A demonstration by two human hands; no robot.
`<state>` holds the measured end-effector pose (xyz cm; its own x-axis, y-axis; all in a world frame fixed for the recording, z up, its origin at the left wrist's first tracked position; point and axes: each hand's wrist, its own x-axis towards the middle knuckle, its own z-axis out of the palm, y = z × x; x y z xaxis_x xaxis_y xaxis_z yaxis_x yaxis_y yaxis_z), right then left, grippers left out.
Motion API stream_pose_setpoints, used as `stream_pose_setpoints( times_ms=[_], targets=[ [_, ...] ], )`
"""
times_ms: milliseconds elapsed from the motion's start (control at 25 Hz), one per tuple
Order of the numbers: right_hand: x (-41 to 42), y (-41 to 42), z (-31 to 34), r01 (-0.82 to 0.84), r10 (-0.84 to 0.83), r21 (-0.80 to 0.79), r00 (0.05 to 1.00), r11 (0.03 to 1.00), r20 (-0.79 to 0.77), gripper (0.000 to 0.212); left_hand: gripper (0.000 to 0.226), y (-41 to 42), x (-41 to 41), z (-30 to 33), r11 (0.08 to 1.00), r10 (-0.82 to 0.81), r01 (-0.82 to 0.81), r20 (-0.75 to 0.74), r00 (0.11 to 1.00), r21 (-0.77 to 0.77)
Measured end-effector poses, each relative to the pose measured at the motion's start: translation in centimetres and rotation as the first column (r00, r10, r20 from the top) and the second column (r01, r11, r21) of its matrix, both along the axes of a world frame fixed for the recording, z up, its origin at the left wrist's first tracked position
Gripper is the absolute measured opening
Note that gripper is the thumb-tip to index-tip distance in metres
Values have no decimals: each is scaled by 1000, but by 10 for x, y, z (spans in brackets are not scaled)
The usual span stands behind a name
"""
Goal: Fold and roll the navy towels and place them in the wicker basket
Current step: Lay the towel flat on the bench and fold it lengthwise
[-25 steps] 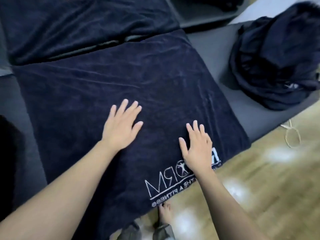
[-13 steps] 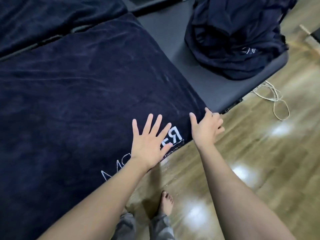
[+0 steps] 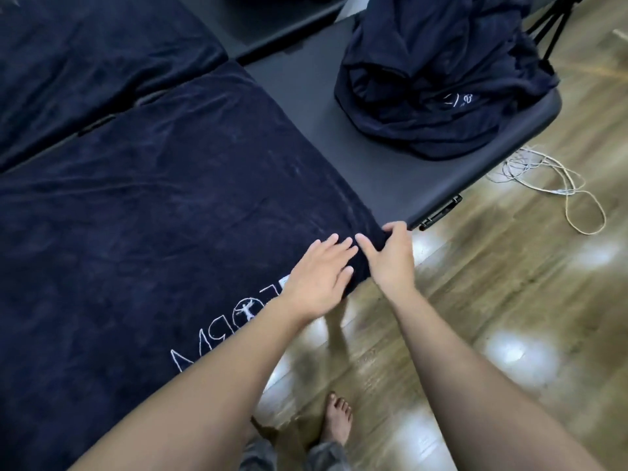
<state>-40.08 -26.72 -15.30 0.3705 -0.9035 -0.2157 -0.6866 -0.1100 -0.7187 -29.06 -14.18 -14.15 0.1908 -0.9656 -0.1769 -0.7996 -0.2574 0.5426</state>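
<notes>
Navy towel [image 3: 163,205] spread flat on the dark desk [image 3: 367,154], logo edge at the near side, likely laid out for folding. Right hand [image 3: 390,263] pinching the towel's near right corner at the desk edge, probably to lift it over. Left hand [image 3: 316,283] open, fingers spread, pressing flat just beside, seemingly as an anchor. Heap of unfolded navy towels [image 3: 438,73] well apart at the far right end. No wicker basket in view; logo partly hidden under the left forearm.
</notes>
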Motion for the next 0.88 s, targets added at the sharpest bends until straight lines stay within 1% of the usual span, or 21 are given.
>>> stream_pose_setpoints(
  times_ms=[40,80,120,160,200,280,320,360,400,440,480,520,560,600,640,680,720,760,800,840,880],
  targets=[
    [3,-1,0,12,-12,18,1000,1000,-15,38,43,-9,9,4,997,44,-46,-36,998,-56],
    [5,-6,2,2,0,34,997,999,-79,33,40,-19,20,8,994,64,-66,-19,998,-88],
    [7,-11,7,-28,34,43,987,999,-154,35,40,-30,33,12,994,65,-62,27,998,-94],
    [9,-16,11,-48,57,50,981,998,-184,35,43,-41,46,17,996,51,-44,90,995,-74],
    [11,-22,15,-38,46,63,989,997,-142,33,48,-54,58,21,999,28,-23,159,987,-35],
    [8,-30,19,-11,9,95,1000,995,15,28,59,-84,79,30,998,-54,42,244,968,53],
    [6,-32,20,-22,17,96,999,995,50,26,67,-100,87,34,990,-127,105,262,957,97],
    [4,-33,21,-46,41,100,998,994,48,22,75,-116,94,36,976,-206,174,278,938,134],
    [3,-33,20,-83,83,114,997,990,5,19,81,-131,101,36,958,-274,234,291,917,164],
    [4,-34,18,-114,123,124,991,986,-61,20,81,-147,110,37,937,-339,288,305,890,199],
    [5,-33,15,-134,150,129,981,983,-125,22,72,-161,118,37,908,-410,349,329,851,230],
    [8,-32,13,-152,170,116,972,982,-161,24,54,-172,124,36,878,-477,414,367,798,241],
    [13,-29,13,-172,188,102,966,980,-178,26,35,-179,132,36,848,-529,475,406,745,233],
    [18,-27,12,-190,202,88,965,978,-166,27,22,-182,140,36,817,-570,538,422,705,206],
    [21,-26,13,-201,211,89,969,976,-130,28,18,-183,147,35,782,-612,596,403,681,180],
    [22,-25,14,-196,206,109,975,975,-88,32,19,-182,151,33,743,-660,645,365,657,181],
    [23,-24,16,-159,169,138,983,978,-65,38,20,-179,154,33,699,-708,686,331,624,201],
    [25,-23,19,-104,117,157,990,982,-80,41,20,-177,156,31,660,-746,719,309,591,219],
    [28,-22,22,-62,85,151,985,987,-150,42,20,-175,160,27,642,-761,735,299,576,220],
    [32,-22,26,-60,88,122,967,991,-240,50,20,-175,163,23,647,-755,732,310,578,211],
    [37,-23,28,-82,112,101,936,991,-332,65,20,-176,165,20,666,-735,719,340,586,200]
  ],
)
